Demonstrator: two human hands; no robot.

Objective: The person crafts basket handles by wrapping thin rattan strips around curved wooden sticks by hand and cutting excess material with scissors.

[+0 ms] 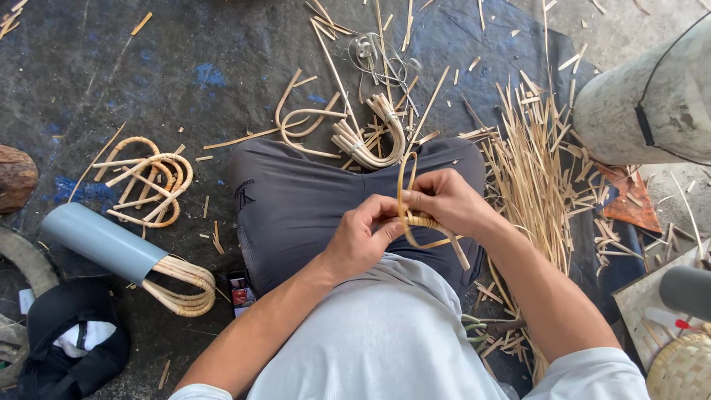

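Over your lap, in the head view, both of your hands meet on a bent rattan loop (pixel 412 222) that stands up between them. Your left hand (pixel 363 238) closes on the loop's near left side, fingers curled and thumb pressed against the cane. Your right hand (pixel 444 201) pinches the same piece from the right, fingertips bearing on a band of wrapped strip where the two legs of the loop come together. One free end of strip slants down to the right past your wrist, so the binding looks begun but not tied off; I judge this piece to be partway bound, with the rest of the wrap and the trimming left.

Farther out, just beyond your knees, a bundle of bent canes (pixel 374 133) lies on the dark mat (pixel 148 67), bound at one point, and these look like pieces already shaped. To the far left a cluster of curved loops (pixel 148 185) lies flat, and near left more curved canes (pixel 181 285) stick out of a grey tube (pixel 104 241). Those groups suggest several pieces are bent and waiting.

On the right a wide heap of straight split strips (pixel 529 163) spreads across the floor, next to a pale drum (pixel 644 104). That stock looks plentiful. A woven disc (pixel 685 367) shows at the near right corner, cut by the frame edge.
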